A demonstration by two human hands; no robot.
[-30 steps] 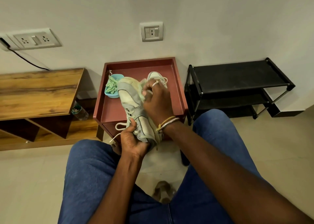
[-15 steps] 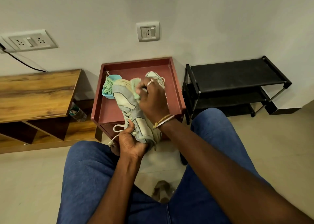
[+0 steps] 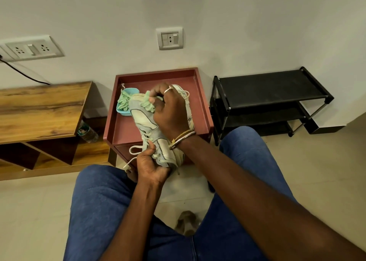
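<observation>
A grey and cream sneaker (image 3: 147, 125) is held up over the front of the maroon side table (image 3: 120, 130), toe pointing away from me. My left hand (image 3: 151, 166) grips its heel end, with white laces looping out to the left. My right hand (image 3: 169, 112) holds a light green cloth (image 3: 147, 102) bunched in its fingers and presses it against the toe of the sneaker. A second sneaker (image 3: 183, 93) lies on the table behind my right hand, mostly hidden.
A small blue bowl (image 3: 126, 104) with more green cloth sits on the table's left side. A wooden bench (image 3: 39, 110) stands to the left with a bottle (image 3: 88, 133) under it; a black shoe rack (image 3: 265, 100) stands to the right. My knees frame the floor below.
My right hand with the green cloth has slid from the sneaker's right side up and across toward its toe. My left hand keeps its hold on the heel.
</observation>
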